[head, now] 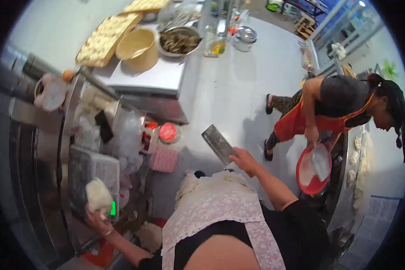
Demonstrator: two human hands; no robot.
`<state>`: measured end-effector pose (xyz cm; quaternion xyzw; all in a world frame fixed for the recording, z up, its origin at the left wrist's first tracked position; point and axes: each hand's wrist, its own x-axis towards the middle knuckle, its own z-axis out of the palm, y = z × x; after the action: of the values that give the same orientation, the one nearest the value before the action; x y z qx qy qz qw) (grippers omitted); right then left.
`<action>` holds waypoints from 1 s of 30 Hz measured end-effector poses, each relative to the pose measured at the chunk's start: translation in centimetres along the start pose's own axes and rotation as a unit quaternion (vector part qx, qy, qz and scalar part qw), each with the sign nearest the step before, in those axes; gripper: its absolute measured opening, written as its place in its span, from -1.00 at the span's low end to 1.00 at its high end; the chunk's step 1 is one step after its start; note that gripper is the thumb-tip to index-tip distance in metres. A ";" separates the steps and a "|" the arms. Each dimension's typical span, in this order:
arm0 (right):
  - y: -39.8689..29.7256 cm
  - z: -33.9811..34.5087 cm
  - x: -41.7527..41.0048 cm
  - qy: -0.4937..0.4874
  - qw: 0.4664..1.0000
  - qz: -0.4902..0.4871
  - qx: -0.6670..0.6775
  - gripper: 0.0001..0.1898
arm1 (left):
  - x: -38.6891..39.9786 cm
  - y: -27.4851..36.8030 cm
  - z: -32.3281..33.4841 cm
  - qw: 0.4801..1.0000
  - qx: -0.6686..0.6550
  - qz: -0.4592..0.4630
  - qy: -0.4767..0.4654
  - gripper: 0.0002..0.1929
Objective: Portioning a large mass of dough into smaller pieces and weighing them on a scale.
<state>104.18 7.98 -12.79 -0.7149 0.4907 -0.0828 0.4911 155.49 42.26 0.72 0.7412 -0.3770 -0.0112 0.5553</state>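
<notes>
My left hand (98, 221) grips a lump of pale dough (99, 195) from below. The dough is over a digital scale (93, 168) with a lit green display (113, 208); whether it touches the scale I cannot tell. Out in front of my apron, above the floor, my right hand (245, 160) holds a rectangular metal blade (217, 142) by its near end. The blade is a cleaver or a dough scraper, its handle covered by my fingers. Pale smears mark its face.
At right a co-worker (341, 101) in a red apron tilts a red basin (300, 173) beside a counter with dough pieces (354, 157). Ahead-left, a white table (145, 79) bears a tan bucket (141, 50), a steel bowl (179, 42) and a dough-filled tray (109, 38). A pink basket (164, 158) stands near the scale.
</notes>
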 end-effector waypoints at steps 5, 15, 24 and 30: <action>2.4 -3.3 -1.3 0.037 0.999 -0.007 -0.039 -0.68 | -1.9 6.6 16.5 0.905 -0.215 -0.332 -0.154 -0.65; 9.3 -12.6 -11.1 0.235 0.960 0.083 0.129 -0.70 | -4.5 16.4 44.9 0.829 -0.051 -0.052 -0.555 -0.71; 18.2 -18.2 -19.9 0.425 0.846 0.259 0.193 -0.63 | -8.0 28.7 66.9 0.627 0.038 0.093 -0.772 -0.74; 23.4 -19.5 -27.2 0.583 0.700 0.344 0.229 -0.64 | -15.4 38.3 82.0 0.466 0.134 0.332 -0.809 -0.69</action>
<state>64.25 16.27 -11.36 -0.1709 0.8564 -0.4181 0.2502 87.89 -19.58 -5.04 0.2857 -0.8727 -0.3699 -0.1412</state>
